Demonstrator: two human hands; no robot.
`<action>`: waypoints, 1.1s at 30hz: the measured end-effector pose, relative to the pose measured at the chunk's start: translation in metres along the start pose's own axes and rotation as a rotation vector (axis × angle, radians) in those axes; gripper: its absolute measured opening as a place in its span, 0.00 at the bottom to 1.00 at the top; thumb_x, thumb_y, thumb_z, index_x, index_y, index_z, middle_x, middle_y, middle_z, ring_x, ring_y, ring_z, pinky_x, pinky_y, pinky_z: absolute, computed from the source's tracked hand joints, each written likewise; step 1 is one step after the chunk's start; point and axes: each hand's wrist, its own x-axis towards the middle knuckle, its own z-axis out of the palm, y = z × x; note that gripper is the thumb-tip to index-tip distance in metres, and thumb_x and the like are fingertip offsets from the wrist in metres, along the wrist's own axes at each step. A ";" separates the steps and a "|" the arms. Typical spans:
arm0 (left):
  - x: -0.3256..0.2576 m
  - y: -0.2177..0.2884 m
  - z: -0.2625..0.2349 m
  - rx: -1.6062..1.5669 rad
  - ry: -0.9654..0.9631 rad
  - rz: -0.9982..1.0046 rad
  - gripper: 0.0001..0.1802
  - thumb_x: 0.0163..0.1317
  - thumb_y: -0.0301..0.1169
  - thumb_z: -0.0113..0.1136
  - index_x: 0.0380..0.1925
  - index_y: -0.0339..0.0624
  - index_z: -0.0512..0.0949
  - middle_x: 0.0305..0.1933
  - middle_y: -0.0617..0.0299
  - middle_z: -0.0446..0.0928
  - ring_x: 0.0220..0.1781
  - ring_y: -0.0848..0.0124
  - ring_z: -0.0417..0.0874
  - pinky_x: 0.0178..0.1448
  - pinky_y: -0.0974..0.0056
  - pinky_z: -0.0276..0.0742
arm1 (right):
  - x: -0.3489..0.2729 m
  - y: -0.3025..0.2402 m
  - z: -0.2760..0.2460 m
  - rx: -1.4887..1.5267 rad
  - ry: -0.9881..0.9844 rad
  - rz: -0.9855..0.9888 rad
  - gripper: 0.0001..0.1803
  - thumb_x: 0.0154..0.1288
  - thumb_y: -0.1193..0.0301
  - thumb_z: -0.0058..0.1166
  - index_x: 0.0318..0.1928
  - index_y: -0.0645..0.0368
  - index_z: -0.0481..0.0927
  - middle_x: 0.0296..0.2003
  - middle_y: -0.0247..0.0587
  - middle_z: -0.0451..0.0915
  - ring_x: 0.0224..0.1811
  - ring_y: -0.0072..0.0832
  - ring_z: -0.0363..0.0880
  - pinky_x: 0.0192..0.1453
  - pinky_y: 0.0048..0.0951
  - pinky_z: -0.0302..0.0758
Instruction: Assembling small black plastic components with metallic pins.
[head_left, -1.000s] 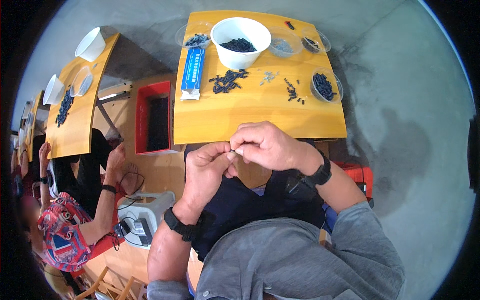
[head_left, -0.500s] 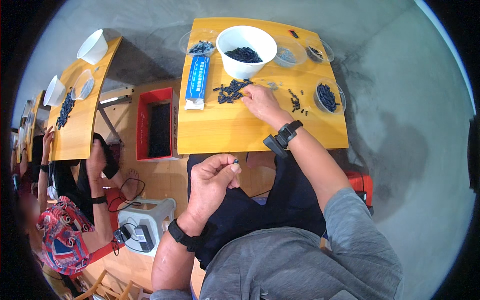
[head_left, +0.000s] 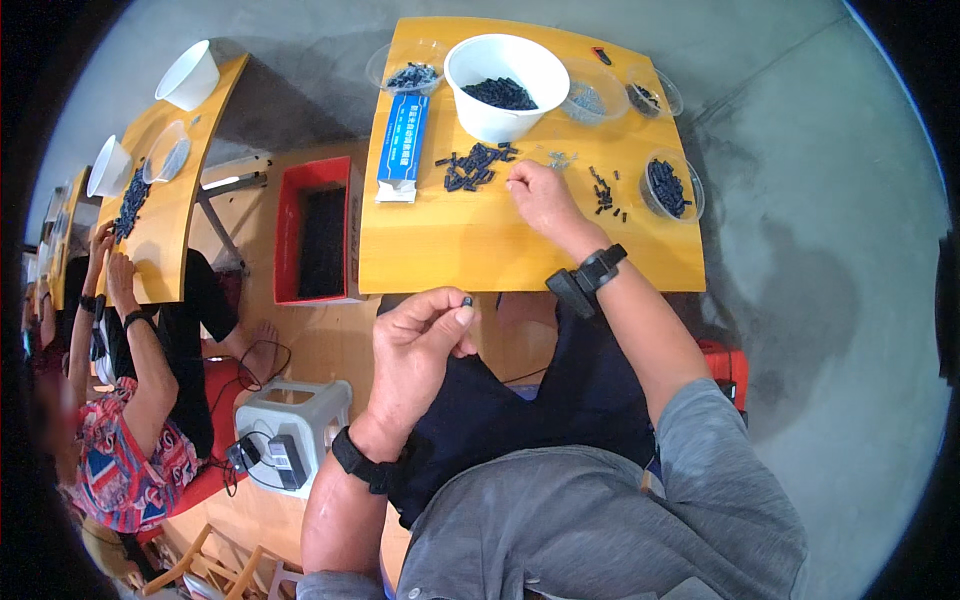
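Observation:
My left hand (head_left: 420, 338) is raised over my lap, short of the table edge, with a small dark cylindrical piece (head_left: 467, 302) pinched between thumb and forefinger. Over the table, my right hand (head_left: 549, 203) has its fingers drawn together; whatever they hold, if anything, is too small to make out. Its fingertips are just right of a loose pile of short black plastic pieces (head_left: 474, 167). Beyond that hand lie some small clear or silvery bits (head_left: 560, 159). Several smaller black parts (head_left: 604, 192) are scattered to its right.
On the yellow table (head_left: 480, 255) stand a white bowl (head_left: 470, 112) of black pieces, clear tubs including one at right (head_left: 697, 200), and a blue box (head_left: 402, 145). A red bin (head_left: 290, 235) is on the floor at left. A co-worker (head_left: 135, 440) sits at another table.
My right hand has drawn back slightly from the black pile, to the right. The left hand keeps its pinch. The co-worker's nearer hand has moved up to their table.

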 end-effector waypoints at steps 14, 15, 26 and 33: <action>-0.002 0.005 0.001 -0.041 0.017 0.057 0.06 0.63 0.22 0.57 0.39 0.35 0.79 0.34 0.56 0.82 0.25 0.75 0.78 0.32 0.72 0.73 | -0.081 -0.117 -0.038 0.805 -0.145 0.138 0.03 0.65 0.77 0.52 0.36 0.65 0.76 0.25 0.33 0.77 0.23 0.18 0.78 0.24 0.20 0.77; -0.003 0.006 0.001 -0.041 0.017 0.059 0.06 0.63 0.22 0.57 0.39 0.35 0.79 0.34 0.56 0.82 0.25 0.75 0.78 0.32 0.72 0.73 | -0.085 -0.124 -0.040 0.804 -0.173 0.118 0.03 0.65 0.77 0.52 0.36 0.65 0.77 0.24 0.33 0.77 0.23 0.17 0.78 0.24 0.19 0.77; -0.003 0.007 0.002 -0.021 -0.036 0.108 0.05 0.63 0.21 0.56 0.37 0.31 0.79 0.29 0.64 0.79 0.27 0.80 0.77 0.32 0.74 0.75 | -0.108 -0.148 -0.041 0.795 -0.170 0.020 0.04 0.65 0.78 0.53 0.37 0.66 0.79 0.26 0.33 0.78 0.25 0.15 0.77 0.27 0.18 0.78; -0.004 0.013 0.005 0.010 -0.057 0.098 0.05 0.65 0.22 0.54 0.35 0.33 0.78 0.29 0.62 0.79 0.26 0.77 0.77 0.32 0.73 0.72 | -0.111 -0.147 -0.037 0.811 -0.178 -0.018 0.05 0.64 0.83 0.52 0.40 0.69 0.78 0.31 0.37 0.78 0.28 0.17 0.78 0.30 0.18 0.77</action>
